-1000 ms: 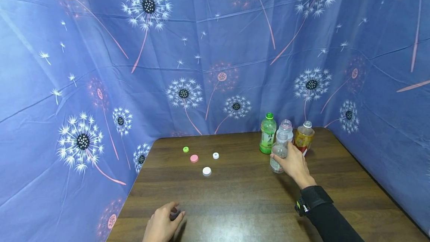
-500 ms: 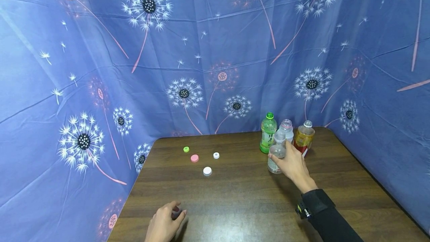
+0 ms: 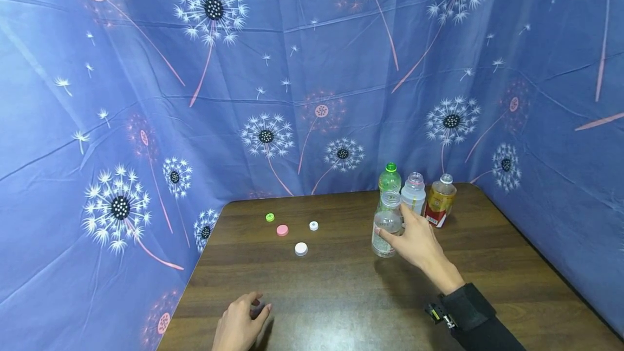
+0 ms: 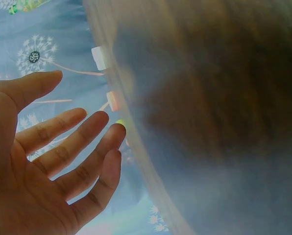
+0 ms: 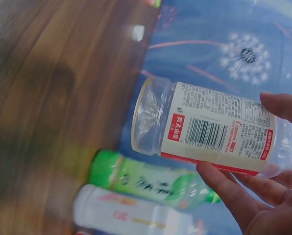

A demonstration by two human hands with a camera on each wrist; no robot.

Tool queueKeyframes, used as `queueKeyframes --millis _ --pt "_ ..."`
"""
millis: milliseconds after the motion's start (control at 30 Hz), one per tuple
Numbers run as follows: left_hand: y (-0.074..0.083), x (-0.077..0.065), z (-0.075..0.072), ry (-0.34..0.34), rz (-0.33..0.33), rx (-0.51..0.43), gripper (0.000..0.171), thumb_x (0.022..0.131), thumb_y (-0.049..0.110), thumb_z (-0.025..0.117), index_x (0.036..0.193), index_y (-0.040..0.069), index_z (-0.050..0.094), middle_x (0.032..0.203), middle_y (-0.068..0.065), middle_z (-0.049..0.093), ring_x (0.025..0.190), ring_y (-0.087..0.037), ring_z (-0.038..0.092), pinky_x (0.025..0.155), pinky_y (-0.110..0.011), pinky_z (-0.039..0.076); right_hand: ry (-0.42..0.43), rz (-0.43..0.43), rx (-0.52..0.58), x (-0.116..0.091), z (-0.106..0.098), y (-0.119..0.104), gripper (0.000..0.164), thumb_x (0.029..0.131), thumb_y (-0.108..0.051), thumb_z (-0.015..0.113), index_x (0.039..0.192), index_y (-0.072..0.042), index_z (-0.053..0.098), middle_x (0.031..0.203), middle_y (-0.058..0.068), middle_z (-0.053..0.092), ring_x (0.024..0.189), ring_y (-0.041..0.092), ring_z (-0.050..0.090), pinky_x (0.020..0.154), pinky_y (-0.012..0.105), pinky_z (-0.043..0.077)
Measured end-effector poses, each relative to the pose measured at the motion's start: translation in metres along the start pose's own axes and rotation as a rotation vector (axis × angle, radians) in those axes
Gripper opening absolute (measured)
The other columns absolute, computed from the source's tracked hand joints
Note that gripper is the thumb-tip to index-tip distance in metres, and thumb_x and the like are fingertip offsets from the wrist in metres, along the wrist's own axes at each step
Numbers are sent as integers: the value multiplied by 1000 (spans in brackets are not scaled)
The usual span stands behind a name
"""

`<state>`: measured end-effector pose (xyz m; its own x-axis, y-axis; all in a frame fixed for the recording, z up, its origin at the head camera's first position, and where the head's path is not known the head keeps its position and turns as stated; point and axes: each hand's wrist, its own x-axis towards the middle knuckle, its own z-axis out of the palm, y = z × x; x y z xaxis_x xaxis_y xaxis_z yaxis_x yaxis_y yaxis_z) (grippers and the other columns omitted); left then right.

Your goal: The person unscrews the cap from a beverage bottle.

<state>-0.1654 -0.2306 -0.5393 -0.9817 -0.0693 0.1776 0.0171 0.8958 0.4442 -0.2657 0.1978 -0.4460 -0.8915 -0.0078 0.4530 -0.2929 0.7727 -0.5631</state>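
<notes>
A clear plastic bottle point(image 5: 214, 127) without a cap, with a white and red label, is in my right hand point(image 3: 420, 242). In the right wrist view the thumb lies on one side of it and the fingers on the other, and its base shows apart from the wooden surface. The bottle stays upright in the head view, overlapping the green bottle point(image 3: 390, 179) behind it. My left hand point(image 3: 240, 321) is over the front left of the table, holding nothing. Its fingers are loosely spread in the left wrist view.
A whitish bottle point(image 3: 413, 194) and a yellow-and-red labelled bottle point(image 3: 440, 202) stand at the back right of the table point(image 3: 341, 286). Further left lie a green cap point(image 3: 270, 217), a pink cap point(image 3: 282, 230) and two white caps point(image 3: 300, 248). A blue dandelion-print cloth point(image 3: 312, 80) hangs behind.
My right hand has carried the clear bottle leftward and slightly nearer, away from the yellow-labelled bottle and partly in front of the green one. The left hand has hardly moved.
</notes>
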Motion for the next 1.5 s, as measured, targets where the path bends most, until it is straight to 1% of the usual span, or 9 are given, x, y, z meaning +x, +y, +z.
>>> queueKeyframes --millis 133,367,567,733,967,1100,1200,1333,1500 --pt "3 1 0 0 13 5 36 88 39 83 114 16 76 98 3 75 77 -11 69 59 -41 54 -22 -36 41 -9 -4 -17 61 82 -47 88 126 -16 60 113 12 76 107 37 73 85 56 58" --pt "14 5 0 40 86 15 32 87 36 84 111 16 77 98 4 74 76 -10 65 58 -39 51 -51 -116 69 -25 -3 -39 78 80 -48 90 141 -9 59 115 9 75 108 28 72 89 51 59" --pt "28 11 3 32 146 23 34 87 34 84 111 12 77 100 -1 76 79 -18 70 60 -42 56 -86 -186 107 -38 4 -49 63 80 -45 91 130 -20 62 106 -6 75 96 11 72 76 34 61" --pt "39 15 5 18 186 38 36 87 36 84 112 11 76 102 -3 76 86 -25 74 64 -45 59 -155 -203 178 -49 12 -53 61 81 -42 91 132 -24 61 108 -9 73 95 8 72 73 25 59" --pt "55 20 12 0 275 45 42 85 33 86 117 7 75 109 -8 75 94 -30 75 69 -45 62 -217 -208 231 -66 26 -54 60 80 -37 92 131 -29 61 114 -13 72 97 8 73 74 26 61" --pt "63 27 18 -9 324 63 47 83 31 89 121 7 74 114 -10 73 97 -30 74 72 -46 62 -238 -244 237 -75 34 -52 64 80 -35 93 135 -25 62 117 -10 72 98 9 72 72 24 61" --pt "68 34 23 -6 359 98 50 82 31 89 124 7 72 116 -9 71 97 -28 72 71 -43 62 -253 -274 250 -83 40 -49 66 80 -34 92 137 -22 62 118 -7 72 98 10 72 71 23 61" --pt "73 43 26 31 402 146 52 81 31 90 124 7 72 118 -11 70 96 -29 70 69 -43 61 -271 -292 254 -90 45 -47 65 81 -36 91 138 -24 61 120 -9 72 99 7 71 73 22 61" --pt "81 54 28 66 441 166 53 81 32 90 123 5 73 119 -14 70 96 -30 70 70 -44 61 -304 -303 255 -97 48 -46 68 82 -38 91 141 -25 59 125 -9 71 103 6 71 77 24 61"
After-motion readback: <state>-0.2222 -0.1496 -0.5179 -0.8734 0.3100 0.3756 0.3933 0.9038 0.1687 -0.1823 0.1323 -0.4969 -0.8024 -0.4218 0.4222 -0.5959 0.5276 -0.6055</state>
